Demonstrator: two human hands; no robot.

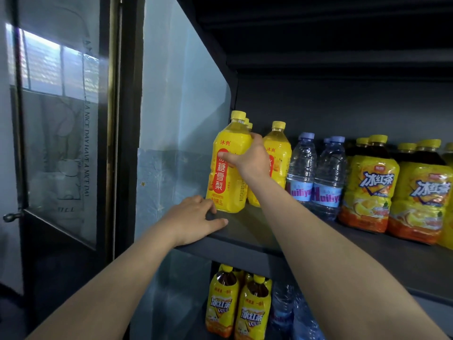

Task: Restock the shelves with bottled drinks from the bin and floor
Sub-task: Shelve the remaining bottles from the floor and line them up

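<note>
Yellow pear drink bottle (226, 182) stands upright at the left end of the dark shelf (247, 229), close to its front edge, with more yellow caps in a row behind it. The right hand (248, 161) grips it at the shoulder. Its thumb lies across the red label, and the other fingers curl round the far side, probably into the gap beside the second pear bottle (280, 153), though they are mostly hidden. The left hand (193, 215) rests on the shelf's front corner, fingers straight and slightly spread, holding nothing. Right of the pear drinks stand two water bottles (302, 165), then iced tea bottles (370, 190). On the level below stand further iced tea bottles (253, 312).
</note>
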